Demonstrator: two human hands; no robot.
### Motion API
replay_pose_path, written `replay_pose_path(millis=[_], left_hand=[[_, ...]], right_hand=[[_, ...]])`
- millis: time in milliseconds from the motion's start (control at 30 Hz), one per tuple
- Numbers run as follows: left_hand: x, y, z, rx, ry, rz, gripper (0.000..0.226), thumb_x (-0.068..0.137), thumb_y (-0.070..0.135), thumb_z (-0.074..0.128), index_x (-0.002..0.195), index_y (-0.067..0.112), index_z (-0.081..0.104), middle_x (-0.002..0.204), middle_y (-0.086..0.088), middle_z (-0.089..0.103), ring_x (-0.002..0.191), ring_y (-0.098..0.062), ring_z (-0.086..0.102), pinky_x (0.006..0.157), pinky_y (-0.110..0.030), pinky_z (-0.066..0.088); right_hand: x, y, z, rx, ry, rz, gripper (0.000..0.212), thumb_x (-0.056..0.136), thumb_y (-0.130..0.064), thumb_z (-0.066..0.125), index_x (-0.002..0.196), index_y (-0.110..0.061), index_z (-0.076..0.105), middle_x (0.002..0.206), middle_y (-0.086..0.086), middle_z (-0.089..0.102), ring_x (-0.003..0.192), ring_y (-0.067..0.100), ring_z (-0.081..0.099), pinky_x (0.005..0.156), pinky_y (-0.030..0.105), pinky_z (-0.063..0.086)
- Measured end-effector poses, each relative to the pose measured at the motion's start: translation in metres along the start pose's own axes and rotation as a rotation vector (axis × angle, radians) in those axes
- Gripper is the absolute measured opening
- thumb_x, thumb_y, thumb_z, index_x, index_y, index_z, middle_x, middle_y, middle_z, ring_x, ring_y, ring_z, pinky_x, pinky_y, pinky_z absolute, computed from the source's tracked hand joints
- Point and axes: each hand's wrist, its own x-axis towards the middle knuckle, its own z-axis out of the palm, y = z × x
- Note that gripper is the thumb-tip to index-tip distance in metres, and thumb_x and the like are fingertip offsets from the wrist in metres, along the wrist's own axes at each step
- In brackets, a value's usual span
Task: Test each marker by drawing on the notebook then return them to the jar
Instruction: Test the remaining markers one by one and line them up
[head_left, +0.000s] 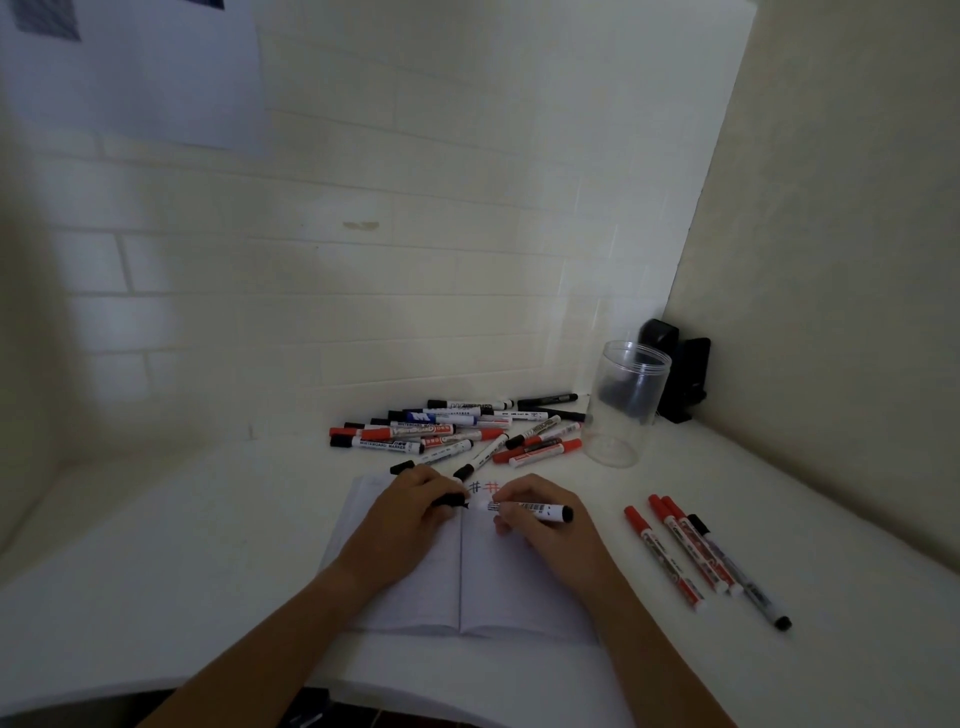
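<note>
Over notebook (467, 577): right hand (540, 525) grips marker (535, 509), left hand (410, 512) pinches cap (451, 501); pile label "WHITEBOARD MARKER" (382, 445).

A single wide-angle view looks from the person's head, forward and down onto the white surface (208, 545) set in a corner of tiled walls. It sits close above the open notebook (415, 587), which lies near centre at the bottom, with both forearms reaching in from the near edge. The far wall fills the upper half; straight lines bow toward the frame's edges.
</note>
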Motion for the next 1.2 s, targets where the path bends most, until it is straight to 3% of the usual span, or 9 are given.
replay_pose_path(millis=[200, 333, 500, 667, 800, 900, 1000, 1067, 1200], left_hand=[[-0.001, 0.001, 0.0, 0.005, 0.004, 0.003, 0.03, 0.1, 0.015, 0.056, 0.125, 0.029, 0.064, 0.117, 0.013, 0.056, 0.112, -0.002, 0.049, 0.098, -0.019, 0.041], [-0.001, 0.003, 0.0, -0.016, -0.027, 0.09, 0.028, 0.1, 0.023, 0.053, 0.124, 0.033, 0.063, 0.116, 0.014, 0.058, 0.111, 0.0, 0.05, 0.096, -0.023, 0.044], [-0.003, 0.004, 0.0, -0.051, -0.017, 0.133, 0.03, 0.099, 0.027, 0.048, 0.124, 0.035, 0.062, 0.114, 0.015, 0.059, 0.11, -0.004, 0.052, 0.093, -0.027, 0.046], [-0.003, 0.003, 0.0, -0.035, 0.027, 0.114, 0.034, 0.101, 0.019, 0.048, 0.128, 0.034, 0.061, 0.117, 0.018, 0.056, 0.111, 0.0, 0.052, 0.094, -0.018, 0.043], [-0.002, -0.001, 0.001, -0.04, 0.058, 0.081, 0.042, 0.098, 0.006, 0.055, 0.129, 0.033, 0.063, 0.115, 0.017, 0.057, 0.106, 0.009, 0.052, 0.092, -0.009, 0.041], [-0.003, -0.001, 0.002, -0.058, 0.047, 0.048, 0.035, 0.095, 0.019, 0.064, 0.123, 0.039, 0.061, 0.112, 0.02, 0.063, 0.1, 0.008, 0.055, 0.086, -0.014, 0.045], [-0.003, 0.001, 0.002, -0.088, 0.018, 0.031, 0.032, 0.092, 0.025, 0.068, 0.116, 0.043, 0.055, 0.105, 0.022, 0.066, 0.096, 0.001, 0.061, 0.081, -0.016, 0.048], [-0.003, 0.004, 0.003, -0.112, -0.003, 0.026, 0.035, 0.091, 0.023, 0.069, 0.116, 0.042, 0.053, 0.103, 0.023, 0.067, 0.095, 0.003, 0.061, 0.079, -0.013, 0.047], [-0.002, 0.007, 0.003, -0.147, -0.023, 0.002, 0.046, 0.092, 0.023, 0.069, 0.128, 0.043, 0.045, 0.106, 0.023, 0.066, 0.091, 0.005, 0.061, 0.078, -0.01, 0.046]], right_hand=[[0.001, 0.001, -0.002, 0.0, 0.043, -0.017, 0.01, 0.096, -0.008, 0.065, 0.096, -0.015, 0.072, 0.08, 0.01, 0.073, 0.08, 0.023, 0.071, 0.069, 0.021, 0.05], [0.001, 0.003, 0.0, -0.031, -0.026, -0.044, 0.009, 0.095, -0.014, 0.069, 0.1, -0.018, 0.075, 0.088, 0.007, 0.074, 0.084, 0.027, 0.07, 0.079, 0.039, 0.058], [0.0, -0.005, -0.002, 0.05, -0.035, -0.012, 0.014, 0.093, -0.014, 0.072, 0.105, -0.015, 0.079, 0.101, 0.003, 0.077, 0.096, 0.014, 0.071, 0.083, 0.022, 0.052], [0.0, -0.001, -0.007, 0.085, -0.049, 0.047, 0.026, 0.103, -0.011, 0.054, 0.113, -0.017, 0.077, 0.096, 0.008, 0.077, 0.079, 0.022, 0.068, 0.068, 0.026, 0.048], [0.004, 0.012, -0.01, -0.153, -0.058, -0.02, 0.027, 0.095, -0.002, 0.063, 0.111, -0.019, 0.077, 0.098, -0.004, 0.078, 0.084, 0.015, 0.074, 0.079, 0.023, 0.054], [0.009, 0.022, -0.01, -0.428, -0.048, -0.129, 0.026, 0.09, -0.017, 0.062, 0.11, -0.024, 0.076, 0.101, -0.011, 0.076, 0.092, 0.002, 0.07, 0.084, 0.018, 0.054], [0.011, 0.021, 0.003, -0.798, -0.031, -0.216, 0.034, 0.087, -0.037, 0.048, 0.113, -0.029, 0.07, 0.097, -0.012, 0.07, 0.085, 0.003, 0.063, 0.075, 0.02, 0.048], [0.01, 0.022, 0.017, -0.984, -0.029, -0.358, 0.033, 0.089, -0.038, 0.045, 0.112, -0.027, 0.066, 0.092, -0.009, 0.065, 0.078, 0.008, 0.058, 0.064, 0.02, 0.041], [0.01, 0.023, 0.035, -1.024, -0.034, -0.386, 0.03, 0.097, -0.037, 0.038, 0.106, -0.02, 0.06, 0.091, -0.004, 0.063, 0.071, 0.014, 0.058, 0.058, 0.023, 0.038]])
